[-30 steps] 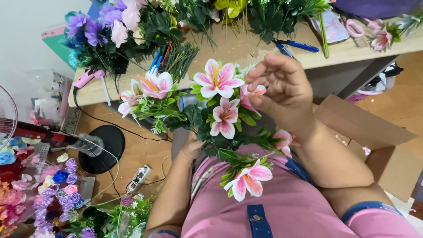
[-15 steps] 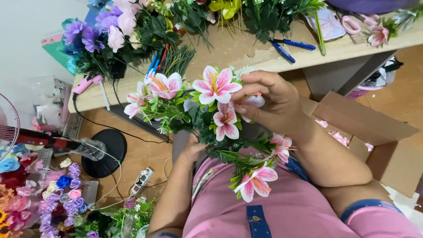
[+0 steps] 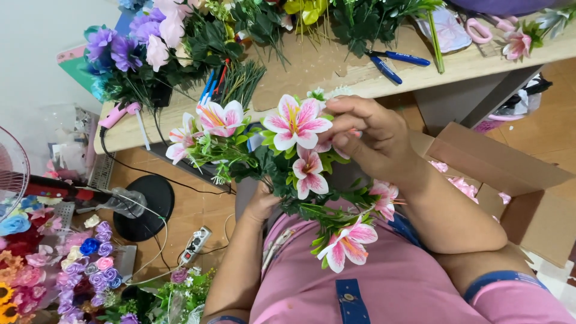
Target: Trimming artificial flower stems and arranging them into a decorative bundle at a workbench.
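A bunch of artificial pink-and-white lilies point(image 3: 282, 150) with green leaves is held over my lap. My left hand point(image 3: 262, 203) grips the bunch from below at its stems, mostly hidden by leaves. My right hand point(image 3: 369, 139) is closed on a lily bloom near the top right of the bunch, fingers pinching its petals. One more lily point(image 3: 345, 243) hangs low against my pink shirt.
A wooden table point(image 3: 312, 66) holds purple and pink fake flowers point(image 3: 129, 51), green foliage, blue-handled pliers point(image 3: 393, 60), pink scissors point(image 3: 483, 27) and a pink glue gun point(image 3: 117, 114). An open cardboard box point(image 3: 516, 186) sits at right. A fan base point(image 3: 147, 207), power strip and foam roses lie at left.
My right hand slid left and down from the right-hand blooms onto a flower near the bunch's top. The bunch shifted slightly.
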